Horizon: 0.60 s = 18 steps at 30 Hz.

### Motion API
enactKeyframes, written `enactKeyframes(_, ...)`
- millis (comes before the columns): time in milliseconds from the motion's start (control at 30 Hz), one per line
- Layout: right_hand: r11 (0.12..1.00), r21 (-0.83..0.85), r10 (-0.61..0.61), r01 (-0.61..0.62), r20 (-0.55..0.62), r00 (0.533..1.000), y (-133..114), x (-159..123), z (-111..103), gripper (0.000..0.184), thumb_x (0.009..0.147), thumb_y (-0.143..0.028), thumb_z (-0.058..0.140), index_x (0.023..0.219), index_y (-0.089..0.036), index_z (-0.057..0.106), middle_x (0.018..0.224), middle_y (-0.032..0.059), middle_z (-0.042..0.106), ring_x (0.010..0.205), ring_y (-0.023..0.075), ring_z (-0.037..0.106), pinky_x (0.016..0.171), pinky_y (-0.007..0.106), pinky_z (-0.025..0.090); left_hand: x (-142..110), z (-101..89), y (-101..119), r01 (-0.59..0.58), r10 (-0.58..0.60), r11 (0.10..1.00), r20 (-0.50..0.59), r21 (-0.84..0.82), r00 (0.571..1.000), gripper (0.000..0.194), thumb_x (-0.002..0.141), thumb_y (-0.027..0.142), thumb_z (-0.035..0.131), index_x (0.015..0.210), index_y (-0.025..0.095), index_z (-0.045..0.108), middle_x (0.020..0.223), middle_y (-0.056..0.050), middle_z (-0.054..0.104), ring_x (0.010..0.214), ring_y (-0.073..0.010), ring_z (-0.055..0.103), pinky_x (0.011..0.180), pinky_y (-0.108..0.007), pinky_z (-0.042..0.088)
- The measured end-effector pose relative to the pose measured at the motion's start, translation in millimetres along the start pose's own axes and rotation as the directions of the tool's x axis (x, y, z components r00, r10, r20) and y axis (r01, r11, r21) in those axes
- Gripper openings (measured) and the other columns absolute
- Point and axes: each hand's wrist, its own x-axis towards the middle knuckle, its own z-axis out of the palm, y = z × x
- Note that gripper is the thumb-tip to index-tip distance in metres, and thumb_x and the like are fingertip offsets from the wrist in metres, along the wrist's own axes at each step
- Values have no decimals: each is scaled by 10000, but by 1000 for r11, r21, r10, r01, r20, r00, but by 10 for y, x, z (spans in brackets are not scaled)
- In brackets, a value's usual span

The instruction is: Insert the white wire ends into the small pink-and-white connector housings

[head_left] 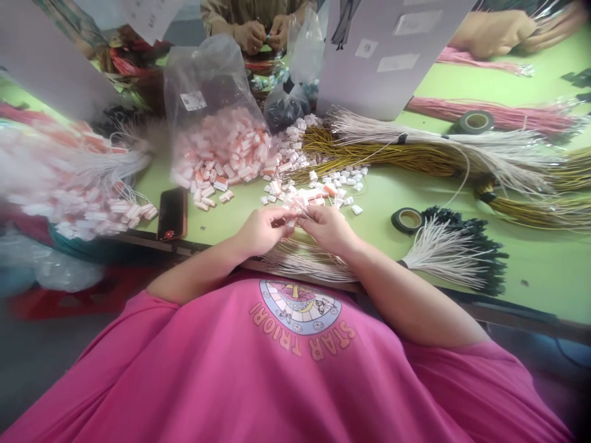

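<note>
Both hands meet close together over the near edge of the green table. My left hand (262, 231) is closed in a pinch on a small white plastic connector (290, 226), mostly hidden by the fingertips. My right hand (330, 229) pinches thin wire ends at the same spot; glare blurs exactly how they meet the connector. Beneath the hands lies a bundle of pale thin wires (305, 264). Just beyond the fingers are loose white connectors (341, 179) and orange-and-white connector housings (314, 195).
A clear bag (207, 74) spills orange-and-white housings. Left are a phone (172, 213) and heaped wired connectors (78, 203). Right lie yellow wires (397, 157), white wires (429, 138), black tape (409, 219) and a black-ended bundle (452, 255). Co-workers' hands (252, 37) show across the table.
</note>
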Motion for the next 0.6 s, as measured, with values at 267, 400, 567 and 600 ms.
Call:
enactKeyframes(267, 998, -26, 60, -61, -45, 997, 35, -2, 26, 245, 768, -291, 521, 566, -181, 439, 544, -40, 389, 561, 96, 361, 543, 261, 268, 3, 35, -28, -32, 32, 999, -21, 29, 999, 274, 727, 218, 684, 982, 117, 692, 844, -69, 658, 656, -124, 619, 599, -261, 550)
enactKeyframes(400, 998, 25, 62, -61, -34, 998, 31, 1, 9, 212, 762, -295, 529, 594, -179, 474, 567, -32, 427, 578, 105, 393, 562, 269, 298, 0, 37, 52, -43, 42, 999, 23, 29, 999, 259, 759, 227, 662, 986, 104, 679, 865, -76, 655, 638, -117, 616, 589, -260, 544)
enactKeyframes(567, 992, 115, 64, -54, -82, 995, 49, 27, -105, 219, 737, -302, 590, 573, -173, 525, 574, -25, 485, 576, 103, 423, 584, 281, 333, 21, -269, 80, -237, 227, 922, 70, 305, 971, 248, 813, 236, 622, 1043, 146, 650, 999, -85, 632, 773, -136, 608, 716, -288, 531)
enactKeyframes(600, 988, 148, 66, -50, -106, 992, 56, 34, -130, 203, 725, -301, 608, 582, -172, 546, 589, -20, 506, 588, 105, 441, 599, 286, 347, 37, -391, 32, -248, 257, 867, 38, 432, 966, 283, 804, 232, 635, 1078, 161, 637, 1048, -86, 618, 822, -148, 597, 756, -303, 521)
